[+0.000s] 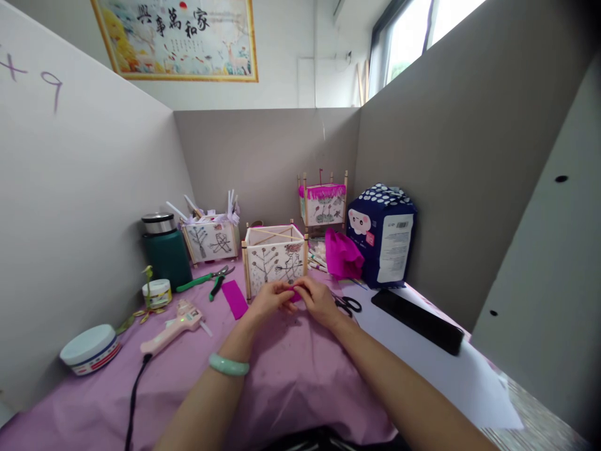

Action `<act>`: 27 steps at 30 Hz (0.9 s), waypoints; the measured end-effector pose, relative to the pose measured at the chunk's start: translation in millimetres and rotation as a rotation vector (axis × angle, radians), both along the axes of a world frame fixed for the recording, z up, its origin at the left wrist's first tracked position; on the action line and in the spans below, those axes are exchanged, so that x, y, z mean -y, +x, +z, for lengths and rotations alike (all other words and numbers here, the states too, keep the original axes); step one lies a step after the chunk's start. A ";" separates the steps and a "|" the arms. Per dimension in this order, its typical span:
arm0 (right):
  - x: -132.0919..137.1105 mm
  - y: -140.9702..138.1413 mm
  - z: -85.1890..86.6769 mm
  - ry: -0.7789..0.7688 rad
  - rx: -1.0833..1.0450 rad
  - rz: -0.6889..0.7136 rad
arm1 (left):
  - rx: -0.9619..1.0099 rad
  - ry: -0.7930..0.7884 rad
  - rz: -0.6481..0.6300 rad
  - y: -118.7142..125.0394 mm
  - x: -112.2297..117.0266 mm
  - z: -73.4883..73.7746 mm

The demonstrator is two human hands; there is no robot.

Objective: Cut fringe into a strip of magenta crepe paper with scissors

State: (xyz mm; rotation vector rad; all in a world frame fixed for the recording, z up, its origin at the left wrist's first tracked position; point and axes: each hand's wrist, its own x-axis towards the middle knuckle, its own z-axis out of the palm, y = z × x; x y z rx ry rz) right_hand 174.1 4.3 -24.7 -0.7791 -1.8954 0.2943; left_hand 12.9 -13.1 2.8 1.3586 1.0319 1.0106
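Both my hands meet in front of a square lantern frame (277, 263) with wooden corner sticks and white panels drawn with plants. My left hand (272, 297) and my right hand (317, 297) pinch a small piece of magenta paper (295, 294) between their fingertips; most of it is hidden by the fingers. A flat magenta paper strip (234, 299) lies to the left of my left hand. Black-handled scissors (348, 305) rest just right of my right hand, partly covered by it.
On the left are a pink glue gun (176, 326), green-handled pliers (201, 280), a green flask (166, 250) and a white tub (90, 349). Behind stands a magenta-fringed lantern (323, 203). Crumpled magenta paper (344, 254), a blue package (381, 238) and a black phone (417, 319) are right.
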 end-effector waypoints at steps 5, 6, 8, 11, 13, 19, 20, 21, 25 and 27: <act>0.1 -0.3 2.2 -0.152 -0.125 0.014 | 0.070 -0.024 0.064 -1.1 2.1 4.2; 1.3 -0.9 2.8 -0.162 -0.103 0.023 | 0.073 -0.021 0.059 -0.8 2.9 5.0; 3.7 -2.3 3.9 -0.159 -0.074 0.034 | 0.076 -0.017 0.046 -0.2 4.0 5.8; 4.2 -3.7 3.8 -0.138 -0.116 0.035 | 0.089 -0.023 0.039 0.4 4.2 4.9; 1.5 -3.2 2.7 -0.130 -0.142 0.035 | 0.079 -0.036 0.039 0.0 3.2 3.3; -10.0 3.1 1.5 -0.149 -0.262 -0.033 | 0.006 -0.034 0.109 -4.6 0.5 0.6; -11.2 3.9 1.7 -0.157 -0.277 -0.040 | -0.004 -0.032 0.119 -5.3 0.6 0.6; -12.2 4.5 1.8 -0.164 -0.286 -0.046 | -0.015 -0.031 0.128 -5.9 0.6 0.7; -15.7 4.9 0.7 -0.185 -0.306 -0.069 | -0.010 -0.046 0.154 -7.5 -1.4 -0.7; -17.1 4.5 -0.5 -0.194 -0.321 -0.086 | 0.043 -0.073 0.145 -8.4 -4.1 -2.5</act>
